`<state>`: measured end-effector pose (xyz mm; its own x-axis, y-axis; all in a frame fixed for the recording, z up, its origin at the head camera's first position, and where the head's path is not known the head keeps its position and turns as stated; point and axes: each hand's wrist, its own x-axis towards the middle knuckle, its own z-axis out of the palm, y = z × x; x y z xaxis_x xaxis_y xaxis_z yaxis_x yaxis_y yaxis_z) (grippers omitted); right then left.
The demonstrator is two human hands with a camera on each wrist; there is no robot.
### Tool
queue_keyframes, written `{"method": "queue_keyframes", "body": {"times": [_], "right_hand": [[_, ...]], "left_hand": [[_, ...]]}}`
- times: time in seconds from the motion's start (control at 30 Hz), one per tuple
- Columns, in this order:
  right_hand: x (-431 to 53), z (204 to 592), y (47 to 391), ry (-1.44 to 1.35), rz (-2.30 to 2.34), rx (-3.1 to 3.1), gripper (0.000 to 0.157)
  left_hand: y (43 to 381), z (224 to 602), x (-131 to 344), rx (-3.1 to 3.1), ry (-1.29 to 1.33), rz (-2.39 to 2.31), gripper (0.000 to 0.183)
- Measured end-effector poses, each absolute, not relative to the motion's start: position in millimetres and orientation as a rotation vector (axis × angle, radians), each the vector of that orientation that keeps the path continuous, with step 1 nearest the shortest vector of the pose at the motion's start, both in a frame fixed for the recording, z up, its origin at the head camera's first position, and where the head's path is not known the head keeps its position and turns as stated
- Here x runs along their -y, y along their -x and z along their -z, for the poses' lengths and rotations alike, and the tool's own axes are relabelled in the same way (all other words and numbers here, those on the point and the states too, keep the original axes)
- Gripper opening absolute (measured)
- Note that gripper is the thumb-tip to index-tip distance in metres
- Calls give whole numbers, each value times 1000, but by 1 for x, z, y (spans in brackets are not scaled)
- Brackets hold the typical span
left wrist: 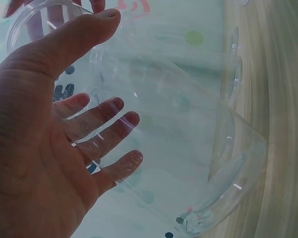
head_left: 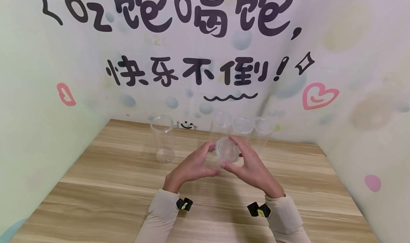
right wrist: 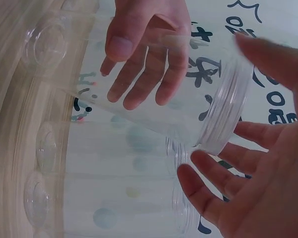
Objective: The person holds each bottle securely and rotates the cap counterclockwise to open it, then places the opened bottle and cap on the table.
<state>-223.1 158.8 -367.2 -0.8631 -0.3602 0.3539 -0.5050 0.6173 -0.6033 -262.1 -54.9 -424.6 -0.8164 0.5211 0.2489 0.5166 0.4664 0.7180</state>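
Note:
A clear plastic jar [left wrist: 188, 134] is held tilted above the table, its mouth toward my right hand. My left hand [head_left: 194, 164] grips its side, thumb on one side and fingers on the other. My right hand [head_left: 253, 169] holds the ridged clear lid [right wrist: 227, 101] by its edge, thumb and fingers on opposite sides. In the right wrist view this lid sits at the jar's mouth; how tightly it fits, I cannot tell. In the head view the lid's round top faces up toward me, and the hands hide much of the jar.
One clear jar [head_left: 164, 139] stands upright on the wood-grain table [head_left: 105, 186], left of the hands. Behind the hands stand three more clear jars, a left one [head_left: 221, 123], a middle one [head_left: 242, 126] and a right one [head_left: 263, 125], close to the printed back wall [head_left: 179, 47].

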Motion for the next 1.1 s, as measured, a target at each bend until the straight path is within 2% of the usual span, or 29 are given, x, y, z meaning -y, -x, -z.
{"method": "queue_keyframes", "body": {"times": [0.1, 0.3, 0.43, 1.1], "right_hand": [[-158, 367, 223, -638, -1060, 2656, 84], [-156, 365, 223, -488, -944, 2676, 76], [-153, 363, 223, -438, -864, 2698, 77], [-147, 364, 222, -396, -715, 2762, 85]], "left_hand": [[262, 424, 55, -2693, -944, -1304, 84], [262, 423, 55, -2682, -945, -1305, 86], [262, 422, 55, -2673, -953, -1316, 83], [262, 424, 53, -2702, -972, -1269, 84]]}}
